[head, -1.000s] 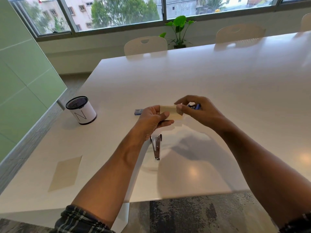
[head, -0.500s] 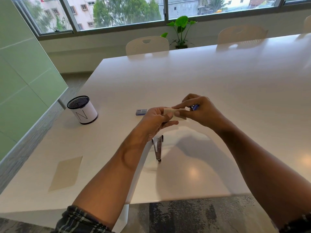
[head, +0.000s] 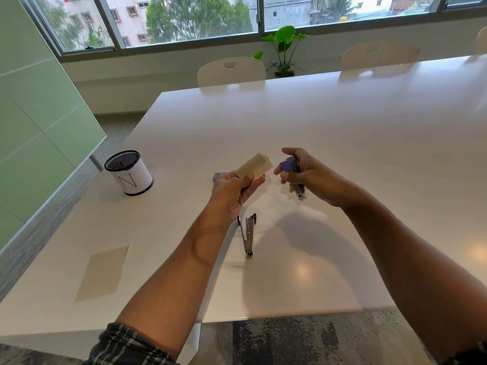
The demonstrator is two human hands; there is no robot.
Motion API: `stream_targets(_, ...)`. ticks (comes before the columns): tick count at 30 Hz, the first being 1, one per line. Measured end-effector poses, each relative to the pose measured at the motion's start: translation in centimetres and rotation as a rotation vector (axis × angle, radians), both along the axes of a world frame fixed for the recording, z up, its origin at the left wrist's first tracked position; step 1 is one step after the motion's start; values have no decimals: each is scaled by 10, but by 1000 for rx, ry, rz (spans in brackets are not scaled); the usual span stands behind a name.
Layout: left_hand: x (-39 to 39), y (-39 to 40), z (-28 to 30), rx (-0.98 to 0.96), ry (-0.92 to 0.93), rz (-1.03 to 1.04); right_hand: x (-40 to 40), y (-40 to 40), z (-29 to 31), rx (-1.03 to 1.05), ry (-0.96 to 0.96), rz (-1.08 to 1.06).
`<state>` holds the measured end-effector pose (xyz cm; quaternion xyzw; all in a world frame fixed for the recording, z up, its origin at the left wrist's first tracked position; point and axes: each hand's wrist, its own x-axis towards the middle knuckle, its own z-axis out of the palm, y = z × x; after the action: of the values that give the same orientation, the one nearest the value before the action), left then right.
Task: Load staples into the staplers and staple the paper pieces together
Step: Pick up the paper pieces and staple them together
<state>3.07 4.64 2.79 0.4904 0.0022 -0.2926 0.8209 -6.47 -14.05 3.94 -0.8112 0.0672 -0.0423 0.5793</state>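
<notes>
Beige paper pieces (head: 254,166), long axis angled up-right, pinched by left hand (head: 232,192); right hand (head: 307,175) grips blue stapler (head: 291,168) beside them.

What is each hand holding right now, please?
Left hand: grips the folded paper.
Right hand: grips the blue stapler.

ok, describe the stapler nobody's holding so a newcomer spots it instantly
On the white table, look near the front edge, just below the left hand that holds the folded paper. The silver stapler lies there on the tabletop, untouched; the other, blue stapler is up in the right hand.
</notes>
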Motion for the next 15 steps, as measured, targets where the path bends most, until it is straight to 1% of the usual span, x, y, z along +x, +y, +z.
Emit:
stream_targets(6,1,2,6,-25,-7,16,-3,12,-1,114,-98,-80)
stream_targets(10,0,1,7,49,-35,26,-2,14,-10,133,-132,-85)
stream_targets(13,0,-1,4,148,-99,69,-1,15,-11,232,-75,-62)
stream_targets(15,0,-3,3,170,-116,96,0,15,-11,282,-41,-57)
